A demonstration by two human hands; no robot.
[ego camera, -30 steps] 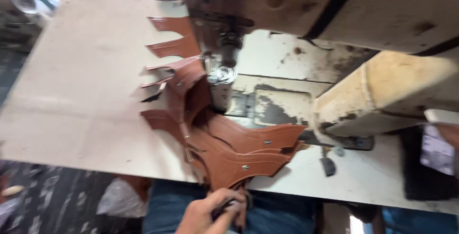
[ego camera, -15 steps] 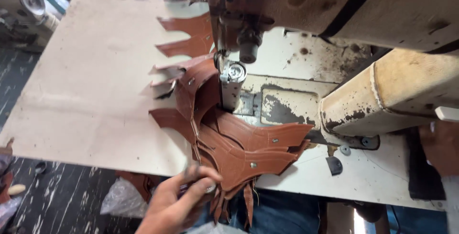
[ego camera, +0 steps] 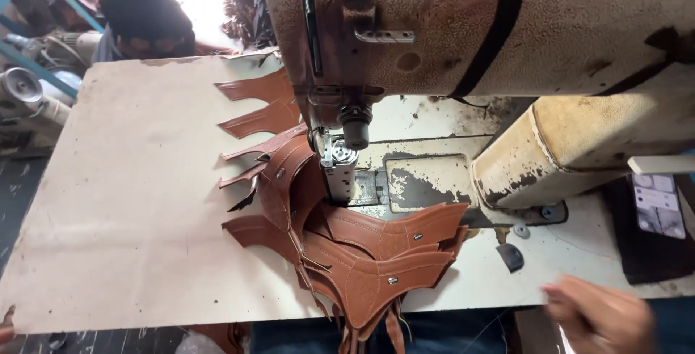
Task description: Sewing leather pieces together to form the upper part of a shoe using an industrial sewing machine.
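Brown leather pieces point(ego camera: 362, 253) lie chained under the sewing machine point(ego camera: 340, 158), their run slanting from the needle toward the table's point(ego camera: 145, 202) near edge. The right hand point(ego camera: 601, 321) hovers blurred, empty, well right of them; its fingers' spread is unclear.

The brown leather pieces point(ego camera: 347, 253) lie flat in a bunch on the table, with pointy ends sticking out.
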